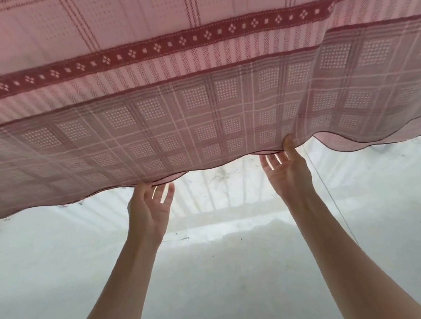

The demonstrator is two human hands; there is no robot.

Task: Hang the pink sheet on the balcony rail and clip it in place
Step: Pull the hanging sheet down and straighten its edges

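Note:
The pink sheet (197,88), checked with a dark red diamond-patterned band, fills the top half of the view and hangs down in a wavy lower hem. My left hand (149,211) reaches up to that hem, fingers spread and their tips at the edge of the cloth. My right hand (286,172) is raised further right, its thumb pressed against the hem and its fingers spread open behind it. Neither hand clearly pinches the cloth. The balcony rail itself is hidden behind the sheet. No clip is in view.
Below the sheet lies a pale, sunlit concrete floor (228,273) with striped shadows of bars (220,197). A thin line or wire (334,199) runs diagonally down beside my right forearm.

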